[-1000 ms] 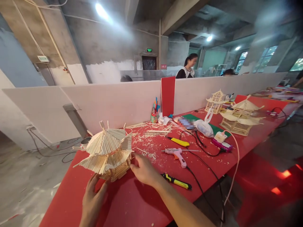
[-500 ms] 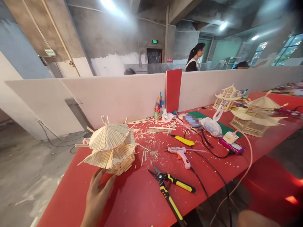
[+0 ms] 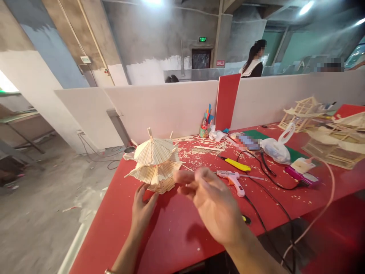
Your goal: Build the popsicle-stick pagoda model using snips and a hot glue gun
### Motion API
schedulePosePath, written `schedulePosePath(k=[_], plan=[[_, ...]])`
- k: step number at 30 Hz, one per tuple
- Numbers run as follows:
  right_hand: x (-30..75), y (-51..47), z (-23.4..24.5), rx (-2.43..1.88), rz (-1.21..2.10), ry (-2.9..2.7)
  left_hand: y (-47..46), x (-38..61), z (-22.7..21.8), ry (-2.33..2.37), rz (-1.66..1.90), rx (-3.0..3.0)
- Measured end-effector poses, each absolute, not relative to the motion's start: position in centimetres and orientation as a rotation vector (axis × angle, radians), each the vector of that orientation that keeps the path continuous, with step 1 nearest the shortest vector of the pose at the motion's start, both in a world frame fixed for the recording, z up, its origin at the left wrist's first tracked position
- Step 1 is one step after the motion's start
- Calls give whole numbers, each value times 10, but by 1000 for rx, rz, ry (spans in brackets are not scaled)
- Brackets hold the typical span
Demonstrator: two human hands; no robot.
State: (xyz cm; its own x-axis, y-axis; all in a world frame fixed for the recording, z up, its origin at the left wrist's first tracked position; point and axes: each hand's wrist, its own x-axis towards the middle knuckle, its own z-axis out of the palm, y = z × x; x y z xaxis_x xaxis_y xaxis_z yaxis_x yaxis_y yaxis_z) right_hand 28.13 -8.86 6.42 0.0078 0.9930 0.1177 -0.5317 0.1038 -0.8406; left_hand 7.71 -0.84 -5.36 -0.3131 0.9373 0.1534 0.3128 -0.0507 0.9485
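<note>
My left hand open, fingertips against the base of the stick house, at the left end of the red table, my right hand raised beside it, half curled, grip I cannot tell, glue gun behind

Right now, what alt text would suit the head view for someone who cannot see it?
A person's left hand touches the base of a small stick-built pagoda model on a red table. The right hand hovers blurred beside it. Behind lie a glue gun, stick scraps and more models.
</note>
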Motion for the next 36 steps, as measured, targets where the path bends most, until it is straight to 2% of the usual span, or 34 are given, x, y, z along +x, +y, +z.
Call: schedulePosePath(k=[2,6,18,25,36], plan=[[279,-58,42,-907,1351,-713,-9,76,-55,1657,1356,1303],[278,-6,-5,-1257,1299,-824,-7,73,-60,1618,1381,1218],[245,53,-66,-1325,1097,-1085,-5,70,-65,1512,1387,1154],[242,52,-77,-1347,994,-1147,-5,71,-63,1518,1338,1157],[234,17,-62,-1417,999,-1219,3,66,-80,1442,1428,1143]])
